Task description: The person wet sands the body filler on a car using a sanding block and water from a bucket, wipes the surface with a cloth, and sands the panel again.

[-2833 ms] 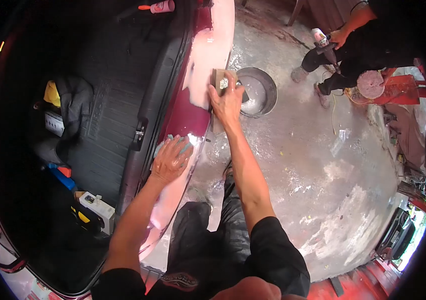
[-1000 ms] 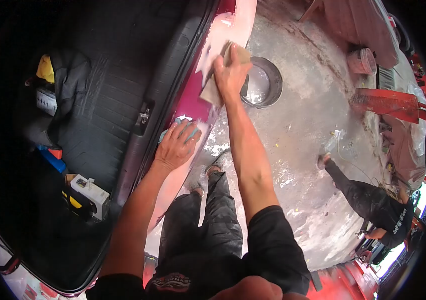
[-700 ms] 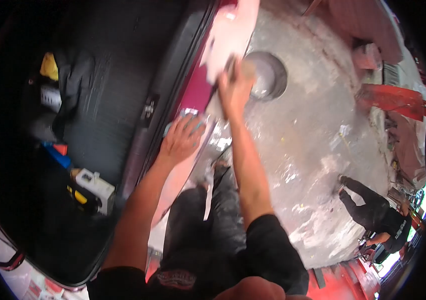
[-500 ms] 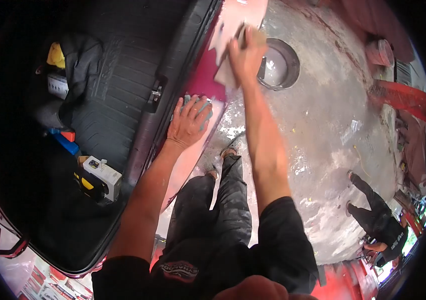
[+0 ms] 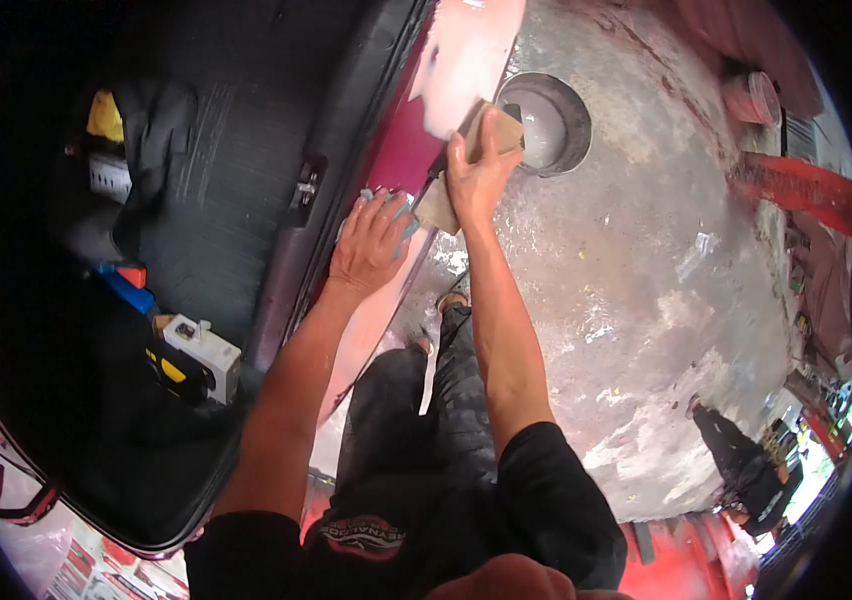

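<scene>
A car's rear bumper (image 5: 471, 45) runs diagonally past both hands, with pale sanded patches around a band of magenta paint (image 5: 396, 155). My left hand (image 5: 371, 245) presses a blue-grey cloth (image 5: 410, 230) onto its top; most of the cloth is under the fingers. In my right hand (image 5: 483, 182) is a tan sheet of sandpaper (image 5: 438, 207), gripped between thumb and fingers at the bumper's outer edge. Its far end shows beyond the fingertips. Whether the sheet touches the bumper I cannot tell.
On the wet concrete floor, a round bucket (image 5: 582, 145) of cloudy water stands right of the bumper. The open trunk (image 5: 246, 130) at left holds a white-and-black box (image 5: 201, 355) and dark cloth (image 5: 161, 125). Another person (image 5: 746, 460) is at far right.
My right hand has come down along the bumper toward me with the sandpaper, closer to my left hand. The left hand stays about where it was on the cloth.
</scene>
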A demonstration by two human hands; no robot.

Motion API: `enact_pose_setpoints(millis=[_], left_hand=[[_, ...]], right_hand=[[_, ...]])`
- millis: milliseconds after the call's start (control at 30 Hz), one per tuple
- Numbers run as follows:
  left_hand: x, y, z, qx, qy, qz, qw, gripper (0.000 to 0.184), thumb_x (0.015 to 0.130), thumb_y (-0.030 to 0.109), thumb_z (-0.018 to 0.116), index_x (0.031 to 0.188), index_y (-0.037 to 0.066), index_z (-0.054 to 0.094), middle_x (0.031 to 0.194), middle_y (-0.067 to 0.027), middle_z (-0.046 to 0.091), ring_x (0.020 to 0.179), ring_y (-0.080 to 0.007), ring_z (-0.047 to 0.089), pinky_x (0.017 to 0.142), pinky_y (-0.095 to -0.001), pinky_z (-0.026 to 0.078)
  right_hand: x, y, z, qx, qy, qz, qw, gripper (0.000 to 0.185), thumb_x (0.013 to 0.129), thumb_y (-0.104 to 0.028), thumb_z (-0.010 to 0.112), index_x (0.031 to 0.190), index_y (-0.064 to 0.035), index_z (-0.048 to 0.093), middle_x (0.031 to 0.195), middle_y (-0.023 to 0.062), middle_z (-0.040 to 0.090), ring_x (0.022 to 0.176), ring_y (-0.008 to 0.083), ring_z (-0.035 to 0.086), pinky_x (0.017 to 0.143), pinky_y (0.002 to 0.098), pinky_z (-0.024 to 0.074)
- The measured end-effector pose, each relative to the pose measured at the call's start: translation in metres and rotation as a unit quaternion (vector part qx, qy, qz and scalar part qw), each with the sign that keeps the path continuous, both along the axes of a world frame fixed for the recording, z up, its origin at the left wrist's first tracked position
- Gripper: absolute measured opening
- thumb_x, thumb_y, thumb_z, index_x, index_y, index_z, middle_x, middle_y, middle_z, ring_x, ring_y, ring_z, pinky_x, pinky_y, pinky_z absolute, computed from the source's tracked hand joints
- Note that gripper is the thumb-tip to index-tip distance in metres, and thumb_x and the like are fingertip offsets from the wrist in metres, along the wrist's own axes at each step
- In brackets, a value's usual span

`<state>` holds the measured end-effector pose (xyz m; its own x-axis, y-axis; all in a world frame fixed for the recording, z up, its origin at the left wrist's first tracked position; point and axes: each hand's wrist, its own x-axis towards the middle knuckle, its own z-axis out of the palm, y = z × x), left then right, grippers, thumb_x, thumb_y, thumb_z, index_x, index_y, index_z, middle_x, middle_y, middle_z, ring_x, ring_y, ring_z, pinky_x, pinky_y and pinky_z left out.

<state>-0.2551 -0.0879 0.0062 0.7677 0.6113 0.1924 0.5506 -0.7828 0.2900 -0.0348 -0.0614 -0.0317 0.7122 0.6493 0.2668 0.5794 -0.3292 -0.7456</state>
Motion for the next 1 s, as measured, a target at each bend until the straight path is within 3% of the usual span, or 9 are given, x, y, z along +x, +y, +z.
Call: enact_pose_setpoints(millis=[233,333,433,600,700,767,833,900,1000], left_hand=[[0.0,-0.004,0.001,0.0,0.009,0.004,1.0,0.044,0.088,0.02,0.071,0.131,0.012,0.065,0.149,-0.008,0.054,0.142,-0.0311,0.047,0.12,-0.0513,0.036],[-0.001,-0.004,-0.002,0.002,0.003,0.004,1.0,0.045,0.088,0.021,0.071,0.132,0.012,0.064,0.149,-0.0076,0.054,0.142,-0.031,0.047,0.12,-0.0513,0.036],[0.0,-0.004,0.002,-0.015,0.014,0.004,1.0,0.046,0.088,0.022,0.07,0.132,0.013,0.064,0.149,-0.0074,0.055,0.142,-0.0311,0.047,0.12,-0.0514,0.036],[-0.001,-0.002,-0.003,-0.007,0.01,0.008,1.0,0.045,0.089,0.023,0.07,0.132,0.013,0.065,0.149,-0.0072,0.055,0.143,-0.0309,0.046,0.121,-0.051,0.035],[-0.001,-0.006,-0.003,-0.009,0.015,0.002,1.0,0.044,0.089,0.024,0.069,0.132,0.014,0.065,0.149,-0.0069,0.055,0.143,-0.0306,0.047,0.121,-0.0505,0.035],[0.001,-0.002,-0.005,-0.001,0.016,0.006,1.0,0.043,0.09,0.024,0.069,0.132,0.014,0.065,0.149,-0.0068,0.055,0.143,-0.0304,0.047,0.121,-0.0503,0.035],[-0.002,-0.004,-0.004,0.008,0.026,0.003,1.0,0.043,0.09,0.025,0.069,0.132,0.014,0.065,0.148,-0.007,0.056,0.143,-0.0302,0.047,0.121,-0.0502,0.035],[-0.003,-0.008,-0.003,-0.008,0.024,0.003,1.0,0.043,0.089,0.024,0.07,0.131,0.014,0.066,0.149,-0.0075,0.055,0.143,-0.0304,0.047,0.121,-0.0503,0.035],[-0.002,-0.003,-0.004,0.0,0.018,0.004,1.0,0.043,0.089,0.023,0.07,0.131,0.013,0.065,0.149,-0.008,0.054,0.143,-0.031,0.046,0.121,-0.0507,0.035]], right_hand=[[0.028,0.085,0.034,-0.027,0.063,-0.002,0.998,0.069,0.085,-0.036,0.073,0.148,-0.0105,0.059,0.128,0.0404,0.048,0.118,0.0543,0.052,0.107,0.0538,0.043],[0.016,0.026,0.009,-0.009,0.007,0.029,1.0,0.067,0.085,-0.031,0.075,0.147,-0.0095,0.06,0.137,0.0406,0.048,0.137,0.0553,0.042,0.116,0.0526,0.0383],[-0.002,-0.005,0.018,-0.063,0.071,-0.023,0.995,0.069,0.084,-0.032,0.073,0.149,-0.0122,0.059,0.138,0.0395,0.044,0.131,0.0544,0.047,0.114,0.0528,0.0411],[0.029,0.092,0.04,-0.068,0.068,-0.02,0.995,0.069,0.085,-0.037,0.07,0.148,-0.0117,0.058,0.131,0.0405,0.048,0.124,0.0557,0.05,0.108,0.0537,0.0442],[0.014,0.031,0.001,-0.006,-0.011,0.011,1.0,0.069,0.085,-0.03,0.075,0.15,-0.0118,0.058,0.137,0.0417,0.045,0.13,0.0548,0.045,0.113,0.0542,0.0399],[-0.01,-0.006,0.011,-0.014,0.038,-0.01,0.999,0.071,0.086,-0.031,0.076,0.151,-0.0128,0.056,0.141,0.0422,0.042,0.132,0.0544,0.044,0.114,0.0545,0.0388],[-0.001,0.015,0.01,-0.068,0.005,-0.015,0.998,0.071,0.086,-0.035,0.073,0.151,-0.0136,0.057,0.139,0.0422,0.043,0.13,0.0546,0.044,0.113,0.0534,0.0405],[0.017,0.071,0.03,-0.055,0.098,-0.019,0.993,0.071,0.086,-0.039,0.071,0.151,-0.0143,0.057,0.138,0.0427,0.044,0.13,0.0553,0.045,0.111,0.054,0.0415],[0.029,0.103,0.046,-0.074,0.094,-0.02,0.993,0.07,0.085,-0.034,0.073,0.15,-0.0123,0.057,0.14,0.0429,0.043,0.128,0.055,0.045,0.113,0.0553,0.0397]])
